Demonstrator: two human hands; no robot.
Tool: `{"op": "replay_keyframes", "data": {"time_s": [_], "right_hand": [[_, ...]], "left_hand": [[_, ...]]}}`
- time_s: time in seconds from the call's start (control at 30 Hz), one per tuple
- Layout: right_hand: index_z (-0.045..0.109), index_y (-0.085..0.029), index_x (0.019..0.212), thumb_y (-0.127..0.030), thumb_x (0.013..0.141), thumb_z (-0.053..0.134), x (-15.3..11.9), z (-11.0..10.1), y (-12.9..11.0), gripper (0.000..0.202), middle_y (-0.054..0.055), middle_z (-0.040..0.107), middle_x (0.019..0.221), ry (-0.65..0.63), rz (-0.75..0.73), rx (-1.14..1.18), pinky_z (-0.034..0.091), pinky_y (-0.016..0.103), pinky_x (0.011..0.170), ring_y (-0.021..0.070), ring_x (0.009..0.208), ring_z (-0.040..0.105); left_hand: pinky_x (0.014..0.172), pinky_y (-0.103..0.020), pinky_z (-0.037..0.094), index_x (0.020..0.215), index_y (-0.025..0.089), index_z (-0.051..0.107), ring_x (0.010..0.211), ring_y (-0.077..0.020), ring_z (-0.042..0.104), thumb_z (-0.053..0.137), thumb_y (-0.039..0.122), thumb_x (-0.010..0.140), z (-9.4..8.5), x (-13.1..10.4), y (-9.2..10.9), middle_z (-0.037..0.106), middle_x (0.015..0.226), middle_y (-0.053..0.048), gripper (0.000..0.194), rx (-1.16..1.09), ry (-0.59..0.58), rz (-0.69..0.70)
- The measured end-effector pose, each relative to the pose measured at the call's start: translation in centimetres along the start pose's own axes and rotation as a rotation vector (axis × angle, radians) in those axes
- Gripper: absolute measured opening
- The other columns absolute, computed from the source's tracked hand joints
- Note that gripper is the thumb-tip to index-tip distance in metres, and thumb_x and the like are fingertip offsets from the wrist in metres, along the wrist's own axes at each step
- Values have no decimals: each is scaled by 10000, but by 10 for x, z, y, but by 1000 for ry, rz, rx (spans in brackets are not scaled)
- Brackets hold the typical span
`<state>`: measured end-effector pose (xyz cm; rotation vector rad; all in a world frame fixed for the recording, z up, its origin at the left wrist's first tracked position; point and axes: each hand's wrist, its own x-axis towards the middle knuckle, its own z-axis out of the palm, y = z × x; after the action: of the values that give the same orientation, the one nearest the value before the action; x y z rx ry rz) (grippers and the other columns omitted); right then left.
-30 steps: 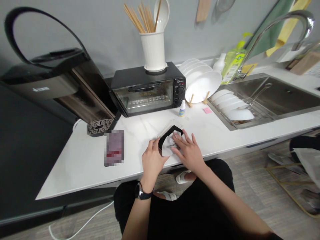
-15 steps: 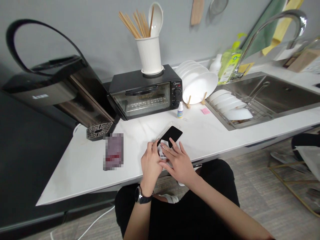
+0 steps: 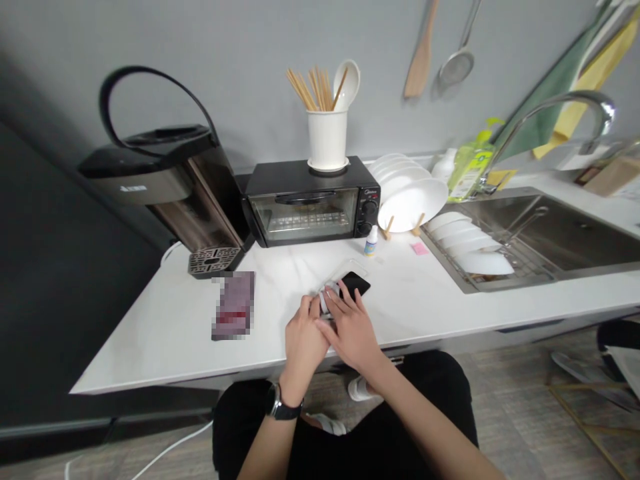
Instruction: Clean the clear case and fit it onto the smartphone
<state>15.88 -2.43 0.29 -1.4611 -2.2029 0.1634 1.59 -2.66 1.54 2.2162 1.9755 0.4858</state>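
Observation:
A black smartphone lies on the counter by the front edge, its lower end hidden under my hands. My left hand has its fingers curled at the phone's left end, gripping it. With bent fingers, my right hand presses a crumpled whitish cloth onto the screen. Both thumbs are close together near the counter edge. A clear plastic phone case rests just behind the phone. Beyond it stands a small white bottle with a blue and yellow label.
A blurred-out purple item lies to the left, near a water dispenser. At the back is a toaster oven bearing a utensil holder. Racked plates, a pink note and a sink are to the right.
My view has tilted, so the counter things sit lower in the picture. The cloth and my right hand now cover more of the phone's screen. My left hand stays at its end.

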Motion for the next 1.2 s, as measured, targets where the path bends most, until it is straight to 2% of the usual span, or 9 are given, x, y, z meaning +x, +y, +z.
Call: {"op": "replay_keyframes", "data": {"time_s": [0.1, 0.23, 0.4, 0.5, 0.57, 0.77, 0.93, 1.07, 1.2], "right_hand": [[553, -246, 1703, -547, 1131, 562, -24, -3, -11, 647, 39, 518, 1786, -28, -51, 26, 399, 704, 1383, 400, 1742, 334], [554, -442, 1687, -557, 1125, 567, -40, -15, 9, 574, -67, 499, 1781, -36, 24, 1, 411, 685, 1388, 358, 1754, 307], [572, -199, 1687, -509, 1167, 514, -10, -25, 44, 608, 103, 537, 1769, -4, 227, -95, 316, 740, 1393, 436, 1753, 282], [591, -102, 1653, -528, 1164, 526, 14, -20, 40, 651, 181, 539, 1758, 2, 239, -80, 284, 710, 1408, 446, 1749, 290], [618, -89, 1625, -517, 1161, 532, 20, -13, 26, 637, 189, 571, 1735, 4, 182, -23, 303, 688, 1407, 436, 1735, 336], [564, -238, 1694, -528, 1134, 575, -18, -5, -8, 631, 79, 590, 1738, -13, -40, 99, 377, 697, 1393, 384, 1734, 362], [518, -456, 1707, -509, 1147, 532, -34, -21, 25, 563, -62, 543, 1747, -20, 79, -5, 413, 727, 1372, 367, 1747, 326], [599, -267, 1675, -488, 1170, 480, -3, -25, 54, 564, 69, 574, 1738, 32, 196, -115, 351, 779, 1368, 443, 1736, 326], [665, -140, 1601, -508, 1152, 538, 23, -11, 40, 595, 165, 627, 1688, 28, 136, -78, 360, 752, 1366, 467, 1711, 376]], "left_hand": [[869, -299, 639, 1494, 255, 653, 1049, -227, 815, 632, 122, 976, -1, -1, -2, 719, 1348, -79, 535, 10, -24, -3], [913, -343, 658, 1571, 238, 593, 1118, -275, 813, 822, 266, 912, -2, 0, 0, 707, 1397, -91, 698, -13, -31, -6], [870, -334, 651, 1544, 239, 623, 1112, -282, 812, 844, 418, 934, 2, 2, -1, 713, 1362, -92, 673, -11, 49, 22], [838, -326, 644, 1516, 261, 650, 1078, -285, 819, 774, 486, 985, 5, 2, -2, 727, 1309, -86, 590, 3, 84, 30], [826, -317, 642, 1502, 268, 658, 1071, -278, 820, 734, 416, 1006, 5, 2, -2, 731, 1311, -86, 524, 8, 73, 23], [795, -313, 647, 1496, 263, 651, 1011, -256, 822, 658, 121, 941, -1, -1, -2, 731, 1325, -91, 573, 8, -9, -5], [920, -348, 671, 1529, 253, 630, 1116, -293, 817, 824, 246, 901, 1, 0, 0, 724, 1357, -90, 657, -38, 3, -8], [905, -350, 673, 1512, 263, 648, 1101, -287, 818, 812, 472, 960, 4, 1, 1, 721, 1319, -82, 613, -63, 65, 3], [860, -348, 671, 1477, 258, 685, 1075, -293, 821, 780, 445, 972, 4, 1, 1, 735, 1301, -91, 547, -68, 70, 0]]}}
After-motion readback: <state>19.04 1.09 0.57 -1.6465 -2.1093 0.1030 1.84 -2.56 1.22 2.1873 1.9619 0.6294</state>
